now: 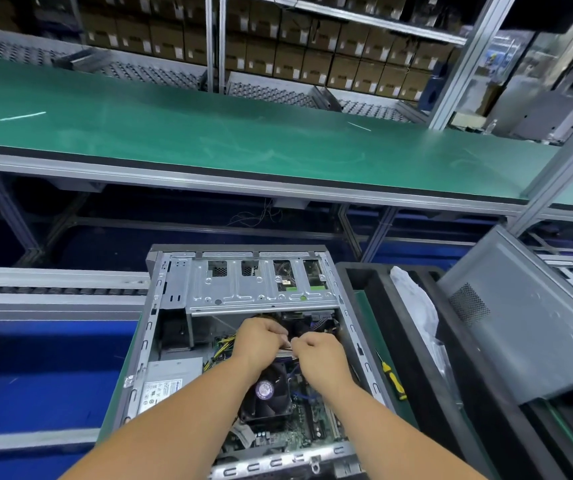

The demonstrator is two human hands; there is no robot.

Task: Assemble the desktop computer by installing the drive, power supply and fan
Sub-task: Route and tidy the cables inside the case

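- While both forearms reached into the open computer case [174, 306], the left hand [257, 344] and right hand [319, 351] met over its middle, fingers curled round a pale flat cable [285, 351] held between them; it may have been a ribbon connector, the grip hiding most of it.
- Below the wrists sat the fan [266, 396], black with a round purple label, on the motherboard [299, 431].
- At the case's left side lay the power supply [167, 379], grey with a white label, yellow wires beside it.
- Across the far end ran the metal drive cage [261, 285].
- Right of the case, a yellow-handled screwdriver [393, 377] rested on the green mat [363, 313], near a black foam tray [358, 275] and a grey side panel [527, 323].
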